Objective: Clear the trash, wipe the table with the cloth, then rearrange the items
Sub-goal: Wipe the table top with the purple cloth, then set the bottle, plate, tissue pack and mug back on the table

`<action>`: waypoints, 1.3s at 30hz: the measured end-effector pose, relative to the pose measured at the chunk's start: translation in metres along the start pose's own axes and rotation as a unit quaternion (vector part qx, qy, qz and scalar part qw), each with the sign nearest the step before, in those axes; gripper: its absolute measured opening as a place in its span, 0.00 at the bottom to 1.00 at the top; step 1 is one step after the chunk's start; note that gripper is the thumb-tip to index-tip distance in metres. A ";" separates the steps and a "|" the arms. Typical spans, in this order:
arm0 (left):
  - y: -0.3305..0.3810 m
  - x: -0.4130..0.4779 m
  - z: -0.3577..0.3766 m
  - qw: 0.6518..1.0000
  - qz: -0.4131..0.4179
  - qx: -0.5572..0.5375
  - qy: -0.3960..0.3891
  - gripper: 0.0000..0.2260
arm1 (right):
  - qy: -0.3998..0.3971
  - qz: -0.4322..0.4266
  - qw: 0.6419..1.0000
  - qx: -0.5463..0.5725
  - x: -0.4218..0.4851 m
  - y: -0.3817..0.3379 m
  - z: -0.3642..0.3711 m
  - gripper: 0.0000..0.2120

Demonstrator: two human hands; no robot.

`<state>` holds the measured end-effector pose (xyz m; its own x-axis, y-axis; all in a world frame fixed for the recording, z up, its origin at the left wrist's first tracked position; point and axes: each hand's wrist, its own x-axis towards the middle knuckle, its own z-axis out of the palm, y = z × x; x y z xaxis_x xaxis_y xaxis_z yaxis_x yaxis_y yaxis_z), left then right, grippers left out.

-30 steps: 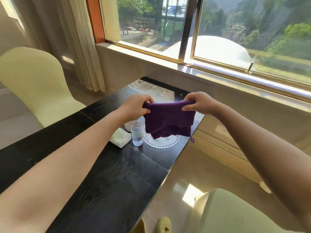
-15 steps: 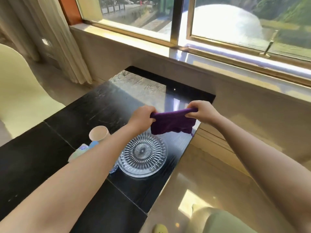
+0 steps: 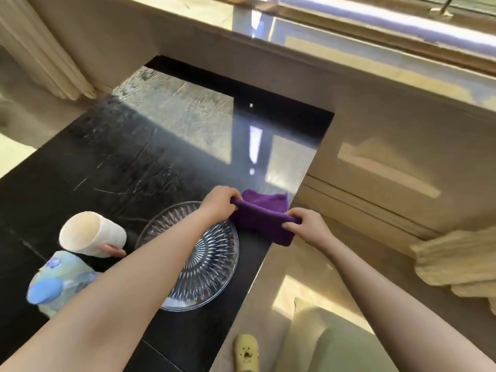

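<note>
From the head view I look down on the dark bench [image 3: 120,170]. The glass plate [image 3: 212,264] is my mark for where things are.

The purple cloth [image 3: 261,218] lies just past the plate, on its far right side, right at the bench edge. One corner sticks out over the edge. The left hand [image 3: 218,204] pinches one end of the cloth, and its arm crosses over the plate. The right hand [image 3: 306,224] pinches the other end, with its fingers curled round the fold. The cloth is pulled into a long fold between the two hands.

I think the cloth is soft and light. It bends and bunches easily, so it will not hold a shape. It does not look slippery. For wiping I would press it flat under the fingers, or hold it by the folded edge.

The plate is the thing to watch. It is glass, so I think it can break, and it may slide on the shiny bench. It sits right beside the cloth and blocks a wipe toward me. A white cup [image 3: 91,234] stands close to the left of the plate. Further left of the plate and nearer to me is a blue and green thing [image 3: 56,280], too blurred to name. On the floor, right of the plate and nearer to me, I see a yellow shoe [image 3: 245,353] and a pale green chair [image 3: 335,345].
</note>
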<state>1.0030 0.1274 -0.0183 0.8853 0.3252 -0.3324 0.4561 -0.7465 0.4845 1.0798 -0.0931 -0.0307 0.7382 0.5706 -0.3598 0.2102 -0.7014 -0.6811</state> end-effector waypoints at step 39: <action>-0.100 -0.204 0.066 0.777 -0.498 -0.356 0.143 0.18 | -0.029 -0.095 0.952 -0.289 0.009 -0.086 0.121 0.13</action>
<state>0.7713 0.0974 -0.0521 -0.0024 0.7275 -0.6861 0.7730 0.4366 0.4602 0.9912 0.0244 -0.0521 0.6178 0.7218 -0.3119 0.6671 -0.6911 -0.2782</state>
